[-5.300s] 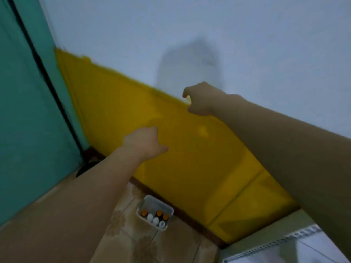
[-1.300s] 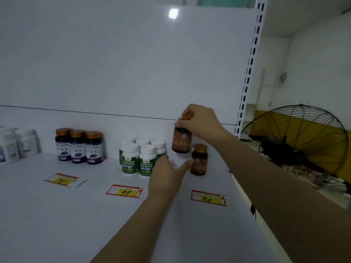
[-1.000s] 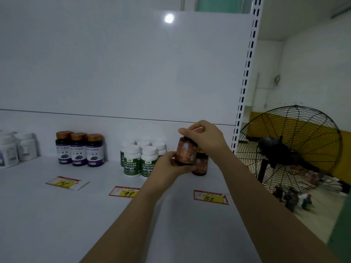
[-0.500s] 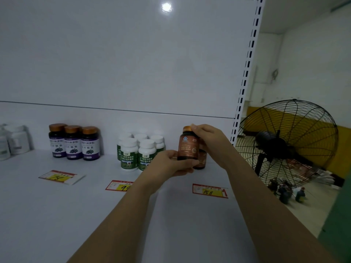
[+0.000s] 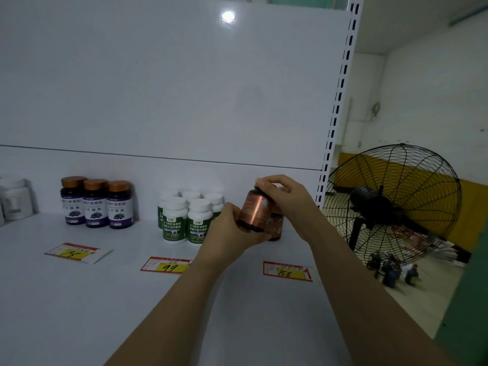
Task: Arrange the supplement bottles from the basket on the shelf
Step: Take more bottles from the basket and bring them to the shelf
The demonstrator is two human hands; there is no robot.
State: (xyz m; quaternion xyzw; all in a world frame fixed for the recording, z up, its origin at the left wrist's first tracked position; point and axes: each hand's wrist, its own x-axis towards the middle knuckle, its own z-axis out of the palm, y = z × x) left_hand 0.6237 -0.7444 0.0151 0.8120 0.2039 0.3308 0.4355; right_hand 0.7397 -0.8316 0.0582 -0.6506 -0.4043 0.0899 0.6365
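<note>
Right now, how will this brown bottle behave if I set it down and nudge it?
The brown bottle looks rigid: the left hand and right hand grip it without denting it. It is taller than wide, so a push near the top would probably tip it. The shelf looks smooth, so a low nudge should slide it.

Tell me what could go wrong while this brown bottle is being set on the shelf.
The brown bottle is tilted, held by the left hand at its base and the right hand at its cap; set down like that, it may topple.
It hangs right in front of the standing brown bottle and beside the white-capped bottles; a nudge could knock them over.
</note>
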